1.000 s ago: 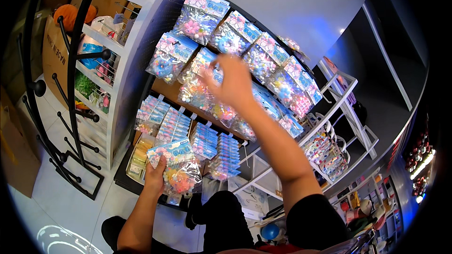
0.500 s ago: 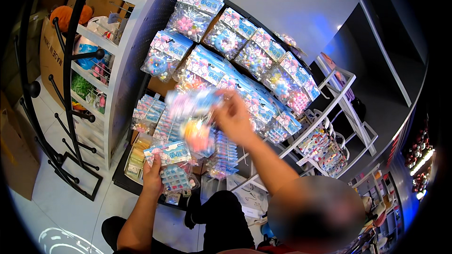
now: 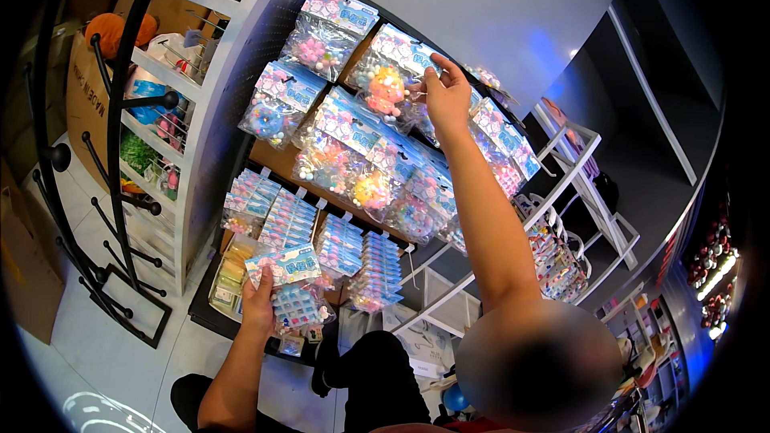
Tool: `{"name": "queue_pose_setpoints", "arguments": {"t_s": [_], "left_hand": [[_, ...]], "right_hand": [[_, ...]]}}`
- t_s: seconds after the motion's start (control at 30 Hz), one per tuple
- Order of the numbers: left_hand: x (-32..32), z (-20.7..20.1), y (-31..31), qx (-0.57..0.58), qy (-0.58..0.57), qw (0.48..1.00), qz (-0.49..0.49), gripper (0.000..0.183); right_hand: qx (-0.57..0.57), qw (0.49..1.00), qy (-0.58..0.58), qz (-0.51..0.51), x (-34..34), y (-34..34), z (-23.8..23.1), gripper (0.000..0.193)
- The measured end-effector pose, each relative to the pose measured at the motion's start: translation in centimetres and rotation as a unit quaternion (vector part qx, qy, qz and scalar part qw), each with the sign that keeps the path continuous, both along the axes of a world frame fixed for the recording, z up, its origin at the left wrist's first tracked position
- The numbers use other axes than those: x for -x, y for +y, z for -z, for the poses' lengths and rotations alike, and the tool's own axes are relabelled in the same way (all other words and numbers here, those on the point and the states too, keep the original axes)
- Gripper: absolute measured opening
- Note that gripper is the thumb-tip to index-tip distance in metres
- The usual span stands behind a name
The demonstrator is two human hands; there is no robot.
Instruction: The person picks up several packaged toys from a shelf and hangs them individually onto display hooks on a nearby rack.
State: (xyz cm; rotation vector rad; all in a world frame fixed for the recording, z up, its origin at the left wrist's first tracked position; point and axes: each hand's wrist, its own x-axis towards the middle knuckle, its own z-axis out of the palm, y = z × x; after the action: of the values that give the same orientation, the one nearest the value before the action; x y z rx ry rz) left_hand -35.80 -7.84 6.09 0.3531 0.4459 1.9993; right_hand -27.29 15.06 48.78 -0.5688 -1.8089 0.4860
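Observation:
Low on the left, my left hand is closed on a clear bag with a blue and pink header card. A pale blue gridded piece shows inside it. My right hand reaches up to the top row of the rack, fingers closed at the card's right edge on a bagged squeeze toy, orange and pink among beads. That bag lies against the hanging ones. Similar bags hang to its left, and a fuller row of bags hangs below.
Smaller packets hang in dense rows under the big bags. A black stand with knobbed prongs and a white shelf stand at left. To the right are a white metal frame and patterned bags.
My right hand has moved up and away with the bagged squeeze toy, from above the lower packets to the top row. My left hand stays nearly still, holding its bag.

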Motion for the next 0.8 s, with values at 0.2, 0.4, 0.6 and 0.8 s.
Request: {"name": "queue_pose_setpoints", "arguments": {"t_s": [0.2,0.4,0.6,0.8], "left_hand": [[0.6,0.1,-0.4,0.011,-0.001,1.000,0.003,0.044],[-0.3,-0.4,-0.1,0.003,-0.004,1.000,0.020,0.043],[0.7,-0.2,-1.5,-0.034,-0.031,0.999,0.018,0.040],[-1.0,-2.6,-1.5,-0.064,0.029,0.997,0.017,0.051]], "right_hand": [[-0.201,0.863,-0.341,0.314,1.0,-0.8,0.3,0.064],[-0.483,0.726,-0.361,0.331,0.7,0.0,0.8,0.052],[-0.086,0.884,-0.457,0.039,-0.5,-15.9,13.3,0.067],[0.063,0.901,-0.411,-0.124,-3.6,-17.5,21.0,0.071]]}}
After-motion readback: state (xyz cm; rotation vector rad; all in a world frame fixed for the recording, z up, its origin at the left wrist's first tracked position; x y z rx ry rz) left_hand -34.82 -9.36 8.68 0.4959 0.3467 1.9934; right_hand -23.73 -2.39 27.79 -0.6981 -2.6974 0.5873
